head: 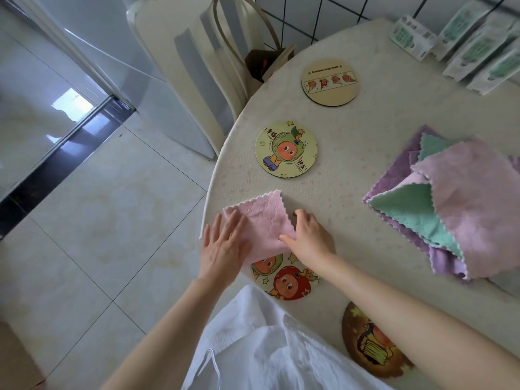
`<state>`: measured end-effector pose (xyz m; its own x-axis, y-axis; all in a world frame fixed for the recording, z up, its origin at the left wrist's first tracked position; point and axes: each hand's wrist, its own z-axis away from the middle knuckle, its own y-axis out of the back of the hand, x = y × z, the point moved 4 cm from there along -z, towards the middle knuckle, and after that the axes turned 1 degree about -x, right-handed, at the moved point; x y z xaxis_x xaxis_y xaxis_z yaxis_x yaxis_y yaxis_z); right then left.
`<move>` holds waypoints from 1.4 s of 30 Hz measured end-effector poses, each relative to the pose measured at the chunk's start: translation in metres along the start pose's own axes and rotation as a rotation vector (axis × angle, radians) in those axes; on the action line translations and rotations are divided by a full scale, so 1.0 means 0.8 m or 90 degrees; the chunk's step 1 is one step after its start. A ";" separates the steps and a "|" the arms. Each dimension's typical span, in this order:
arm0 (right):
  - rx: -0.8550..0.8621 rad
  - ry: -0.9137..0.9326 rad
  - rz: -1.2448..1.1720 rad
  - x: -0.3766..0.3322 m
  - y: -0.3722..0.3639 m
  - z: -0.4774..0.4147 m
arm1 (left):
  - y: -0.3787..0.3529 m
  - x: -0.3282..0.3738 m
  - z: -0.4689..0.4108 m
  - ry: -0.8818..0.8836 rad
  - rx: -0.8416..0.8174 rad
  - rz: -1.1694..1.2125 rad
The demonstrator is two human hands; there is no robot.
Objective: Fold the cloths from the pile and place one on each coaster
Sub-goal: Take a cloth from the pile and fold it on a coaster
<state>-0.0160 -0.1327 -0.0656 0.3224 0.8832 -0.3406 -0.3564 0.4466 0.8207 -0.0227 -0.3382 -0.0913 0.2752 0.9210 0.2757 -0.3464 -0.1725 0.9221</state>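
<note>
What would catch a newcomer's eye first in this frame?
The left hand and right hand rest on a folded pink cloth that partly covers a cartoon coaster at the table's near edge. A pile of purple, green and pink cloths sprawls to the right.
</note>
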 end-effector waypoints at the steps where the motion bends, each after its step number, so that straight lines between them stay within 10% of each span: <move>1: -0.001 -0.007 -0.017 0.003 0.000 0.002 | 0.000 -0.004 0.000 0.023 0.004 0.007; 12: -0.073 -0.146 -0.268 0.009 -0.006 0.007 | 0.022 0.005 -0.024 0.424 0.102 0.411; 19: -0.186 -0.341 -0.574 0.012 0.003 0.002 | 0.022 0.008 -0.036 0.669 -0.118 0.889; 28: -0.285 -0.374 -0.876 0.009 0.069 -0.008 | 0.082 0.031 -0.105 0.435 -0.295 1.069; 42: 0.018 -0.290 -0.782 0.086 0.249 -0.224 | 0.178 0.139 -0.398 0.247 -0.274 1.050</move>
<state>-0.2219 0.0426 -0.0078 0.6898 -0.2253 -0.6880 0.3968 0.9125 0.0990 -0.3271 -0.1490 -0.0154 -0.7688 -0.0739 0.6352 -0.2290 -0.8956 -0.3813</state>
